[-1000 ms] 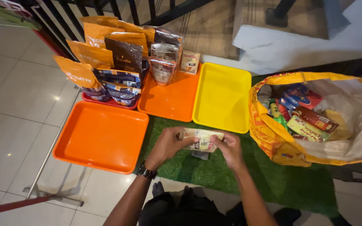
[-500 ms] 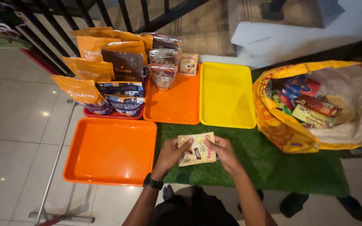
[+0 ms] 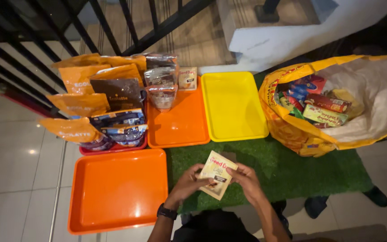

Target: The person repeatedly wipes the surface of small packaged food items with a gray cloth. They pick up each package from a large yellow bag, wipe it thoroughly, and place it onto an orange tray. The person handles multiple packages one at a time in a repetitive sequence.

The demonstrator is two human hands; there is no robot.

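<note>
Over the green artificial-turf mat (image 3: 292, 172), just beside the near orange tray (image 3: 118, 190), the left hand (image 3: 187, 183) and the right hand (image 3: 248, 178) hold a small cream sachet (image 3: 218, 175) between them, the fingers of each hand clasped on one of its side edges, the packet tilted and facing up. Beyond it lie a second orange tray (image 3: 180, 123) with a few packets standing at its far end and a bare yellow tray (image 3: 234, 105), while orange and brown pouches (image 3: 108, 92) crowd the far left. At the right an open yellow bag (image 3: 292, 130) holds assorted boxes and packets.
</note>
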